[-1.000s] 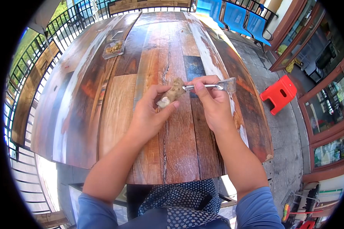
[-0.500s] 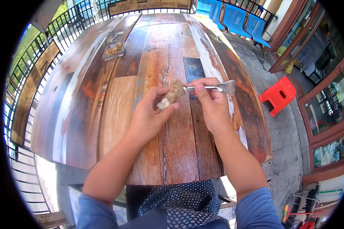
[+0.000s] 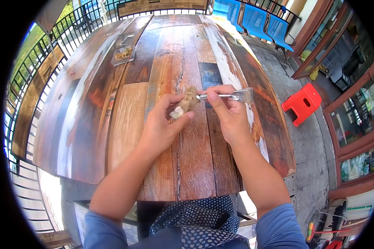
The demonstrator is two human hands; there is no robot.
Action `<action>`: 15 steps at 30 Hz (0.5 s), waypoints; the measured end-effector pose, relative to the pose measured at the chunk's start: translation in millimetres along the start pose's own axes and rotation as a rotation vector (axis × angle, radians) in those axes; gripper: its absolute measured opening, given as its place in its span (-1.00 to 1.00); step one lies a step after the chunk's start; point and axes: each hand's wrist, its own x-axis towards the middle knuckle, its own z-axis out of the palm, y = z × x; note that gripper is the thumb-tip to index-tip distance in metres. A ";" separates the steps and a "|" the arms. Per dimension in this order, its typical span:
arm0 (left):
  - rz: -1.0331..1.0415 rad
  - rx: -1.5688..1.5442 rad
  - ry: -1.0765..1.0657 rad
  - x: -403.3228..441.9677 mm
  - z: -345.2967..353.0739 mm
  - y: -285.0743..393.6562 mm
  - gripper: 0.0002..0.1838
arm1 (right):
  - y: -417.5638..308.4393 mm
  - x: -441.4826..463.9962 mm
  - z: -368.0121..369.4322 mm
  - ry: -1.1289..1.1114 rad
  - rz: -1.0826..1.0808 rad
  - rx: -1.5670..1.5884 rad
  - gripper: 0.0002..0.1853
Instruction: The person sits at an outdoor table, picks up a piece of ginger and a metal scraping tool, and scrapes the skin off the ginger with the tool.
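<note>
Between the thumb and fingers of my left hand [image 3: 165, 120] is a lumpy, brownish-grey piece [image 3: 190, 99] with a whitish patch at its lower left end. My right hand [image 3: 230, 114] pinches the thin shaft of a metal tool [image 3: 244, 95]. The tool's wide, flat end points right, and its narrow end meets the right side of the lumpy piece. Both hands are above the middle of the wooden table [image 3: 129, 124]. My left fingertips partly cover the piece.
A clear plastic box [image 3: 123, 55] with small yellowish-brown pieces sits at the table's back left. To the right, a red stool [image 3: 302, 103] stands on the paved floor. Blue chairs [image 3: 255, 20] are behind the table at the right. A black railing runs along the left.
The metal tool and my right fingers have shifted slightly, with the flat end now a little further left and lower. My left hand keeps its hold on the lumpy piece.
</note>
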 end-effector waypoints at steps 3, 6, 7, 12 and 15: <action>-0.015 0.005 -0.002 0.1 0.3 0.0 -0.56 | -0.9 0.3 0.9 0.038 0.010 0.057 -0.81; -0.011 -0.007 -0.003 0.2 0.3 -0.2 -0.56 | -3.6 -1.0 1.0 0.007 0.017 -0.018 -0.81; -0.014 -0.020 -0.005 0.3 0.4 -0.4 -0.57 | -2.9 -1.0 0.5 0.009 0.017 -0.018 -0.81; 0.002 -0.017 -0.006 0.0 0.7 -1.8 -0.57 | -5.1 -0.6 2.5 0.044 0.043 0.096 -0.82; -0.013 -0.034 -0.009 0.2 0.8 -0.6 -0.57 | -4.5 -1.9 2.8 -0.012 0.013 -0.026 -0.83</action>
